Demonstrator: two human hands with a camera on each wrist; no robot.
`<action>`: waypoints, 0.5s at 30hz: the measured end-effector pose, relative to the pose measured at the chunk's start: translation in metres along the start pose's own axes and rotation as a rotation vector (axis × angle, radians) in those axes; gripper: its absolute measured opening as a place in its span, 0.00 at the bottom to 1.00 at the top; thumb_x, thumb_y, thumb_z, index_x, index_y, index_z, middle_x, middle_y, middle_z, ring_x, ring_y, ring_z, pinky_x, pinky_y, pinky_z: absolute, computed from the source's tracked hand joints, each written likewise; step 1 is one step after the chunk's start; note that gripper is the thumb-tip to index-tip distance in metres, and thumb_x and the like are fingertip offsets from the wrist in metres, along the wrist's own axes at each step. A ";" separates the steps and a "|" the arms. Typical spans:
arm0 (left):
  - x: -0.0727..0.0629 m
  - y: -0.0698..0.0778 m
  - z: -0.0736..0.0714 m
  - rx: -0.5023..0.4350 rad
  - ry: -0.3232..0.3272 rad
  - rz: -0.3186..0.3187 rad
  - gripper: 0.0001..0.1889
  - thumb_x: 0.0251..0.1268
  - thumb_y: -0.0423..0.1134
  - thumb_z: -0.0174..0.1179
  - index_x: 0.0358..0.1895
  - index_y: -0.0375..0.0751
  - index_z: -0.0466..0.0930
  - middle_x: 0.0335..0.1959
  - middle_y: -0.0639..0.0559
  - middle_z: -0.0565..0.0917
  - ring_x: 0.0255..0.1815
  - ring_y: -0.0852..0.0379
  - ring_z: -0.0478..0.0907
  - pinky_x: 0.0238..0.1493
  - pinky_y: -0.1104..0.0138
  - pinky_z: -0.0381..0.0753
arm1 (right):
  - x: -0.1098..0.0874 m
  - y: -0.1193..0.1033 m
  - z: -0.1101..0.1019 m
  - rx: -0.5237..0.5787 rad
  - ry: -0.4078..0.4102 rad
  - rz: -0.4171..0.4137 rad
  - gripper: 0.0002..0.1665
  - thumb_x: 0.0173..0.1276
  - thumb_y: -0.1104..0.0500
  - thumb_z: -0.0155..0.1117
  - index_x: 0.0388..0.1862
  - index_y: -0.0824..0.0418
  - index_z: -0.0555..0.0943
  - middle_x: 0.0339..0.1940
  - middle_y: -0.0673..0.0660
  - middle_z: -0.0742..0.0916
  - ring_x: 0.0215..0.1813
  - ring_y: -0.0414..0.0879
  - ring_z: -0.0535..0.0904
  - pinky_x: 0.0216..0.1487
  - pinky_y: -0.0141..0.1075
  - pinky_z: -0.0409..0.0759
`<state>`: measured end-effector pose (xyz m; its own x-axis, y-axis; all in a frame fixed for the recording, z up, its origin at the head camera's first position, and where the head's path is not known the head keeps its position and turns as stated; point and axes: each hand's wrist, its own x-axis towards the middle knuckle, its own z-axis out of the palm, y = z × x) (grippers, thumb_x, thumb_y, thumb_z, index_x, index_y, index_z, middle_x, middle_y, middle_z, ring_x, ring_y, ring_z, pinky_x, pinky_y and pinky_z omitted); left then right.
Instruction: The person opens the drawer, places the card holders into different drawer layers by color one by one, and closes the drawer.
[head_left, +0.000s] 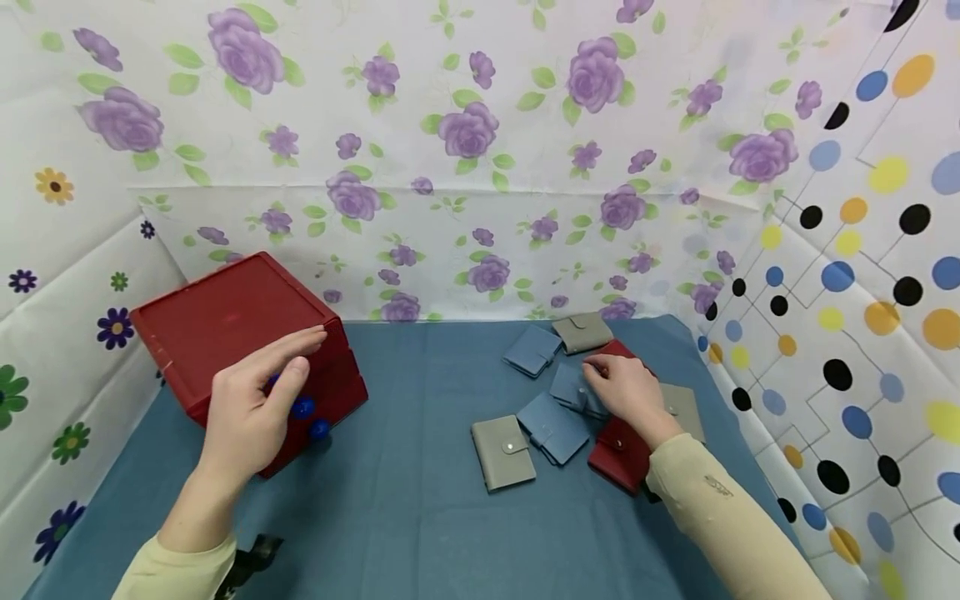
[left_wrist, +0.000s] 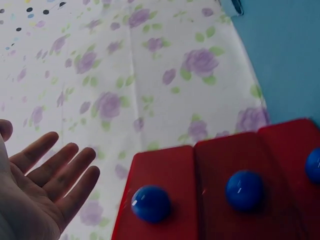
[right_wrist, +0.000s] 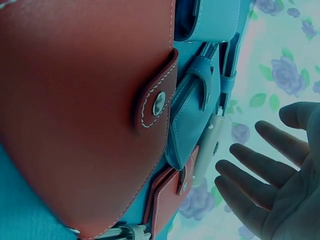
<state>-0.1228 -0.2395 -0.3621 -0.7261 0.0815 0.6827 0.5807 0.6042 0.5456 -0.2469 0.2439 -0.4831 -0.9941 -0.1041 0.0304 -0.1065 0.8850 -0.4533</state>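
My left hand [head_left: 243, 417] hovers in front of a red drawer box [head_left: 232, 321], fingers extended and nothing in them. Round blue knobs [left_wrist: 245, 191] stick out of the drawer fronts; in the left wrist view the fingers are apart from them. Over a loose pile of small wallets with snap straps, my right hand [head_left: 630, 392] holds nothing, its fingers spread in the right wrist view. Beneath and around it lie a red wallet [head_left: 621, 454], blue wallets [head_left: 555, 427], and a grey wallet [head_left: 684, 407]. Another red wallet [head_left: 619, 348] is partly hidden behind the hand.
A grey wallet [head_left: 502, 454] lies left of the pile, and another grey wallet [head_left: 582, 332] at the back near the floral wall sheet [head_left: 465, 233]. Blue cloth [head_left: 420, 500] covers the table. A dotted sheet [head_left: 847, 333] bounds the right side. Dark straps [head_left: 258, 554] show by the left wrist.
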 end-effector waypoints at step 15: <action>-0.009 -0.023 -0.049 0.105 0.325 -0.279 0.18 0.83 0.39 0.56 0.68 0.48 0.87 0.70 0.55 0.83 0.68 0.68 0.77 0.66 0.76 0.72 | -0.003 0.003 0.000 0.028 -0.006 -0.015 0.24 0.85 0.47 0.58 0.70 0.55 0.86 0.55 0.58 0.90 0.37 0.49 0.79 0.34 0.43 0.74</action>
<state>-0.1115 -0.2931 -0.3566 -0.6862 -0.3395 0.6433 0.3263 0.6467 0.6894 -0.2443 0.2470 -0.4846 -0.9923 -0.1196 0.0319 -0.1202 0.8703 -0.4777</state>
